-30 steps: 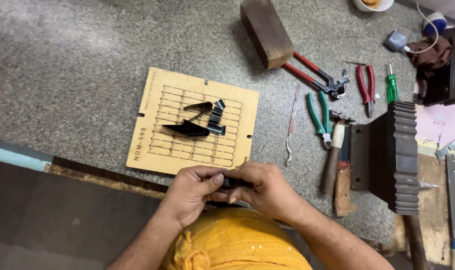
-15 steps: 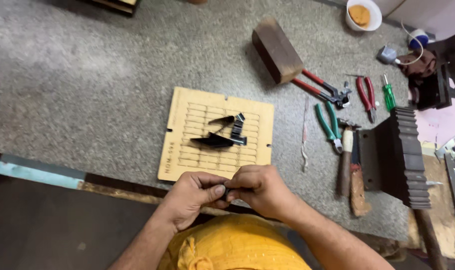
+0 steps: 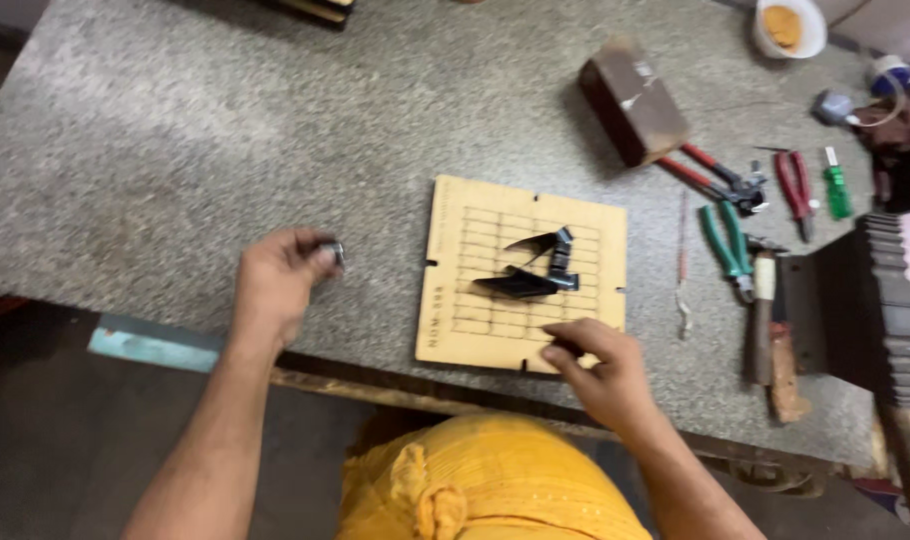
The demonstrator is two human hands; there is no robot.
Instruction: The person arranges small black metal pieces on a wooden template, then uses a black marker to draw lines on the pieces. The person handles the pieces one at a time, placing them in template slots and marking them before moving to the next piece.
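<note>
My left hand (image 3: 280, 280) is out to the left over the grey stone tabletop (image 3: 225, 150), pinching a small dark metal ring-like piece (image 3: 332, 250) between thumb and fingers. My right hand (image 3: 600, 375) rests at the front edge of a tan wooden grid board (image 3: 475, 240), fingers pinched on a small dark piece (image 3: 565, 349). On the board lie black curved blade-shaped parts (image 3: 530, 270).
A brown wooden block (image 3: 633, 98) lies beyond the board. Red-handled pliers (image 3: 710, 175), red cutters (image 3: 797, 190), green pliers (image 3: 727, 245), a green screwdriver (image 3: 836, 185) and a hammer (image 3: 763, 310) lie at the right. A dark ribbed block (image 3: 875, 300) stands far right; a white bowl (image 3: 787, 25) sits at the back.
My hands, joined together on a small part at the table's front edge, have separated. The left hand moved left with a small piece; the right stayed by the board. The view shifted.
</note>
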